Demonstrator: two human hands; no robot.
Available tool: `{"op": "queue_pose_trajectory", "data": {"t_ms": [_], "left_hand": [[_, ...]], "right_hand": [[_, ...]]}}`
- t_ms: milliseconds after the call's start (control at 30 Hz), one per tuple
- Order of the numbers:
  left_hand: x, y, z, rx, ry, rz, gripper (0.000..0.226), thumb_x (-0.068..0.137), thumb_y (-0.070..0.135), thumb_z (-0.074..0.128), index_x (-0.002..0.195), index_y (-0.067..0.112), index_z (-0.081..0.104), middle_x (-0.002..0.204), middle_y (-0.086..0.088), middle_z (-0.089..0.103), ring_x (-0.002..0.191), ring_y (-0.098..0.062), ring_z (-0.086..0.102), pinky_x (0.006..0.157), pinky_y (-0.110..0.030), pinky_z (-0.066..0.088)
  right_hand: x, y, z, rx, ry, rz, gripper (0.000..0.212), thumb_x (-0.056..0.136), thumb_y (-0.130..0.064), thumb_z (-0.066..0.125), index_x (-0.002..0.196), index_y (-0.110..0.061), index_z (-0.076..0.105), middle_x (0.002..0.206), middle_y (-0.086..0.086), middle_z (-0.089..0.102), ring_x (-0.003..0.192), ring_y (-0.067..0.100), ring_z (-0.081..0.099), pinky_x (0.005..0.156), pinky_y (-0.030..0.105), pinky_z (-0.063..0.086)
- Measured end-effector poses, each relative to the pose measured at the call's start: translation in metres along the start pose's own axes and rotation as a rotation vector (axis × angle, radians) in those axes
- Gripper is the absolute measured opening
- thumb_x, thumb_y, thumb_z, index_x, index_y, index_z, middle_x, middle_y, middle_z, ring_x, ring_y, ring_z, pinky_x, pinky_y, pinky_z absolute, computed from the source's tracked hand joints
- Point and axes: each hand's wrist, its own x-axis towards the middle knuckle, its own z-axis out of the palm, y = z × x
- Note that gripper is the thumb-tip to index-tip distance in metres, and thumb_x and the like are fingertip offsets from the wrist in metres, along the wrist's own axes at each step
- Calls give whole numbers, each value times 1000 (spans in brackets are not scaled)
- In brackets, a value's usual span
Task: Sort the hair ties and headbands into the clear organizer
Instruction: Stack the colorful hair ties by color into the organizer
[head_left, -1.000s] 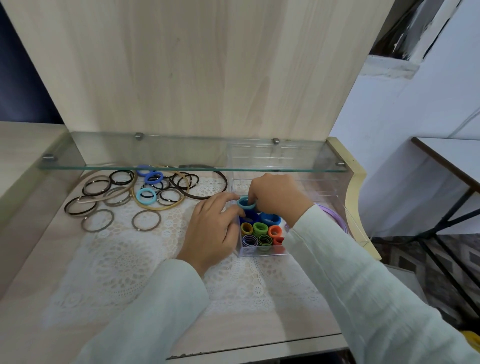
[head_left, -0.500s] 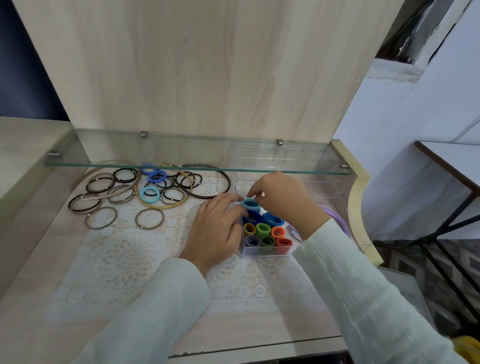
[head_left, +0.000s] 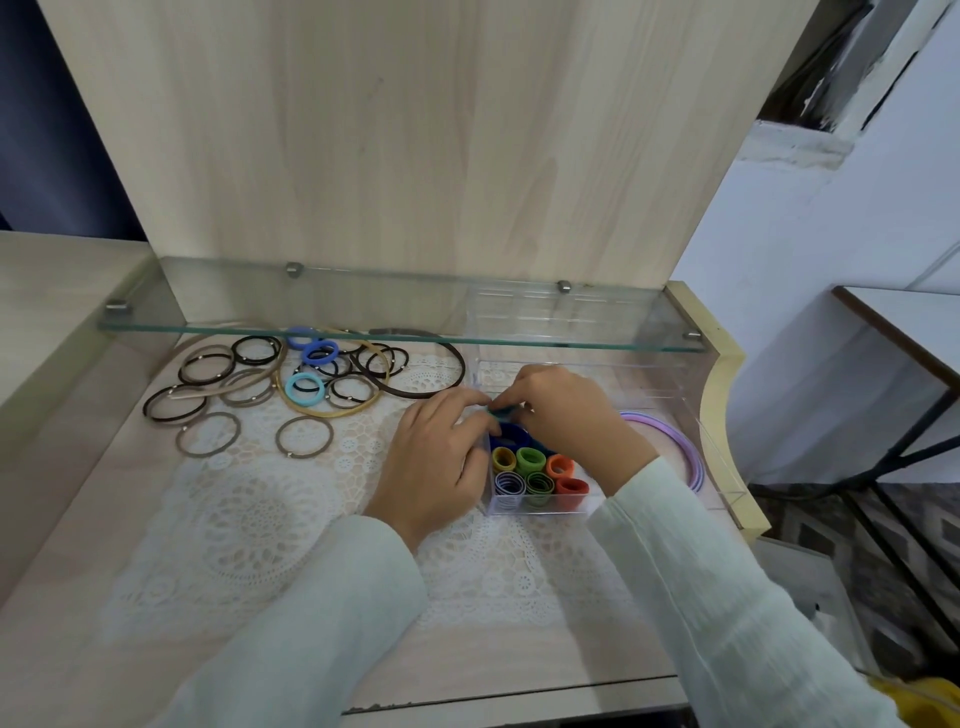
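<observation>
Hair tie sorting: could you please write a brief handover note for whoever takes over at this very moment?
Right hand: pinches a teal hair tie above the clear organizer.
Left hand: against the organizer's left wall, fingertips seemingly pinching the same tie.
Done: coloured ties stand rolled in the front compartment; a lavender headband lies at the organizer's right side.
To do: seat the teal tie, then sort the loose pile of ties and headbands on the lace mat.
</observation>
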Motion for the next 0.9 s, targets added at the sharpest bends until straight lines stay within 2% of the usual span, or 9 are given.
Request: {"op": "queue_pose_trajectory", "data": {"t_ms": [133, 267, 400, 533, 667, 900], "left_hand": [[0, 1, -1, 8, 8, -16, 37, 80, 23, 39, 107, 22, 64, 122, 6, 60, 119, -13, 50, 100, -27, 31], [0, 2, -3, 38, 47, -86, 32, 79, 24, 38, 104, 24, 58, 112, 10, 60, 109, -9, 51, 92, -22, 28], [-1, 2, -1, 130, 72, -171, 29, 83, 30, 36, 103, 26, 57, 102, 13, 62, 96, -10, 54, 85, -28, 30], [1, 0, 4, 199, 37, -249, 37, 90, 38, 30, 104, 29, 62, 105, 13, 63, 100, -10, 54, 89, -33, 29], [2, -2, 7, 232, -11, -256, 47, 93, 44, 25, 108, 30, 68, 113, 13, 62, 107, -10, 52, 92, -34, 27], [2, -2, 7, 234, -26, -232, 53, 91, 43, 22, 111, 29, 69, 116, 13, 63, 108, -10, 52, 92, -34, 26]], "right_hand": [[-3, 5, -6, 78, 65, 200, 34, 90, -12, 47, 108, -32, 69, 113, -2, 65, 96, 20, 61, 80, 36, 54], [-7, 0, -9, 52, 60, 360, 27, 87, -15, 51, 102, -30, 68, 105, -1, 67, 91, 22, 61, 81, 36, 54], [-10, -8, -6, -112, 39, 393, 21, 90, -23, 50, 107, -21, 63, 101, 2, 65, 94, 23, 59, 84, 35, 43], [-10, -15, -5, -271, -11, 390, 22, 94, -26, 49, 112, -16, 57, 111, 6, 63, 111, 26, 51, 88, 36, 39], [-8, -17, -4, -187, -15, 428, 24, 95, -27, 48, 114, -14, 56, 116, 7, 61, 112, 26, 50, 89, 37, 39], [-6, -21, 0, -94, -23, 449, 24, 95, -27, 49, 114, -14, 56, 114, 9, 62, 108, 25, 52, 90, 38, 41]]}}
